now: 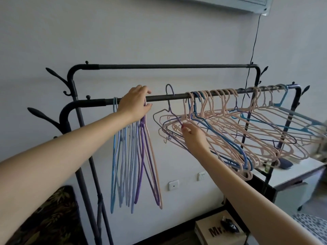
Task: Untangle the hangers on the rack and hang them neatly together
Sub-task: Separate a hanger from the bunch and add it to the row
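Hangers, thin plastic-coated wire ones in pink, blue and purple, are sitting in two lots on the black metal clothes rack [159, 98]. A sorted bunch of blue, purple and pink hangers [134, 156] is hanging straight down at about 9 o'clock on the front rail, hooks packed together. The tangled pile of mostly pink hangers [230, 128] is spreading from the middle out to 3 o'clock, lying nearly flat and interlocked, with a few blue ones threaded through.

Left hand [135, 103] is curling over the rail and gripping the hooks of the sorted bunch, keeping them pressed together. Right hand [193, 137] is reaching into the near edge of the tangle and pinching a wire there, looks like the purple wire hanger [169, 103] whose hook is poking up above the rail, free of it, at roughly 12 o'clock.

Handling guess: these look very light and a bit springy, so nothing's going to break, but the shoulders and hooks are going to snag on neighbours. Better to be grabbing near the neck just under the hook and lifting up and out rather than yanking sideways, or half the pile is coming along.
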